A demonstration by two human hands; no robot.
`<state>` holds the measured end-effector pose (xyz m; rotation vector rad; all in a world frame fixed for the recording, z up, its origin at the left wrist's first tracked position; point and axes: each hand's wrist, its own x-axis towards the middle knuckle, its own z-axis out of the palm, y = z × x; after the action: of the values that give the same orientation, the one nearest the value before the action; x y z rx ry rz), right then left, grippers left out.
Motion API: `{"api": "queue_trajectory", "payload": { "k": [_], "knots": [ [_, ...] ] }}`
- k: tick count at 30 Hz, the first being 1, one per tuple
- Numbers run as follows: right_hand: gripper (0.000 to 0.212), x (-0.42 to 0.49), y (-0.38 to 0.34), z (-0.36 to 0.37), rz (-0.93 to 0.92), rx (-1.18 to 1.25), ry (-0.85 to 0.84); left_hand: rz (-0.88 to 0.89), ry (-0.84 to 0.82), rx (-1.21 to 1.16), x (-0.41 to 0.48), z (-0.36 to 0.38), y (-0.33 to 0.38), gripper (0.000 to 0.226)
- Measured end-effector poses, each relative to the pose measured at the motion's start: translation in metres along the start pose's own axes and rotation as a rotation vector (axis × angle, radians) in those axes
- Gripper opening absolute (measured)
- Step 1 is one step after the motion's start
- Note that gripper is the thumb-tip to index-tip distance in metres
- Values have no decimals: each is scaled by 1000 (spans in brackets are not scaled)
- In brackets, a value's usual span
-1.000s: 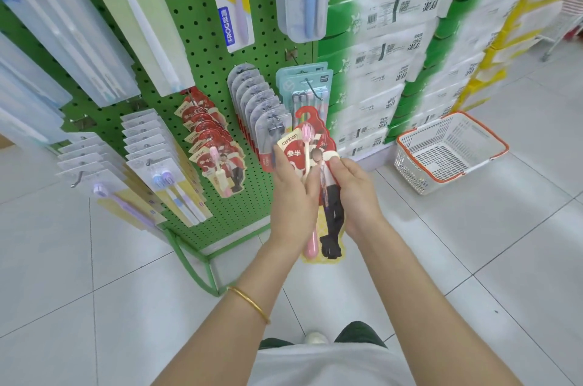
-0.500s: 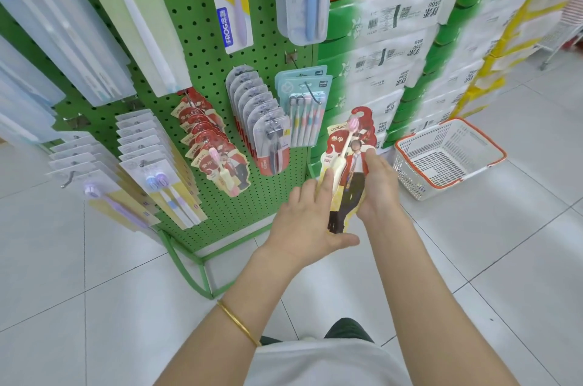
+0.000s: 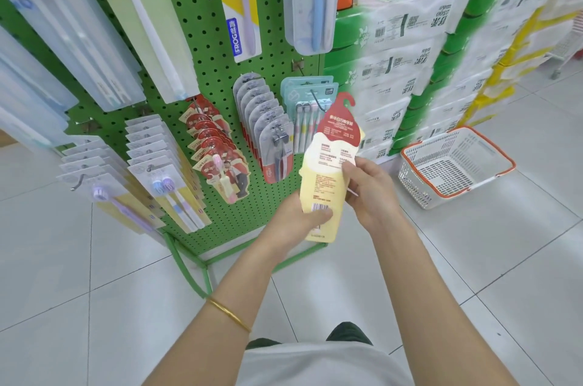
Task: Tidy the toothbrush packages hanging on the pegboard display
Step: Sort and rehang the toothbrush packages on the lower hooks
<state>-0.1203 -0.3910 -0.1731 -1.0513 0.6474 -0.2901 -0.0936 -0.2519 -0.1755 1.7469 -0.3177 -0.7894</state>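
Hands meet on a single toothbrush package [image 3: 329, 161], held upright in the air with its printed back toward the viewer. The left hand [image 3: 298, 221] grips the lower end, with the thumb curled across the front beside the barcode. The right hand [image 3: 370, 193] pinches the right edge near the middle. The card is pale yellow below and red above, ending in a hook-shaped cutout at the top. It is in front of the lower right part of the green pegboard [image 3: 202, 38], its top close to the teal multi-brush packs [image 3: 303, 90]. Further left hang grey blister packs [image 3: 266, 127], then a row of matching red packages [image 3: 214, 146]. A gold bangle [image 3: 230, 314] circles the left wrist. On the tiled floor to the right stands a white basket [image 3: 413, 184] with an orange rim, near stacked tissue packs [image 3: 407, 54].
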Motion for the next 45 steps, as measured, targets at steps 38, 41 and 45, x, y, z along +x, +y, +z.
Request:
{"api": "queue_trajectory", "payload": {
  "k": [38, 41, 45],
  "knots": [
    [74, 6, 61, 108, -216, -652, -570, 61, 674, -351, 2, -114, 29, 36],
    [60, 9, 75, 114, -276, -781, -403, 63, 764, -281, -2, -123, 25, 21],
    [61, 12, 92, 119, -381, -936, -225, 83, 782, -225, 0, -134, 22, 20]
  ]
}}
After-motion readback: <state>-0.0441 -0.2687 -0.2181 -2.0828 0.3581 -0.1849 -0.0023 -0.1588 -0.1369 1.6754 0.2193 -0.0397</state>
